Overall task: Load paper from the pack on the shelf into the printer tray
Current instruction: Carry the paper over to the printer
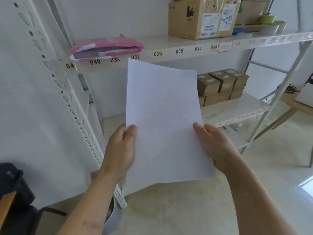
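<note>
Between both hands [121, 150], blank white paper [162, 119].

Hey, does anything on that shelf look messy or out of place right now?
Yes: the pink paper pack on the upper shelf is torn open and crumpled, with a white corner poking out at its left end. The boxes look tidy.

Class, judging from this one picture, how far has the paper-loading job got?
Done: paper is out of the opened pink pack on the shelf. In hand: left hand and right hand grip its side edges. Left: loading it; no printer tray is in view.
</note>
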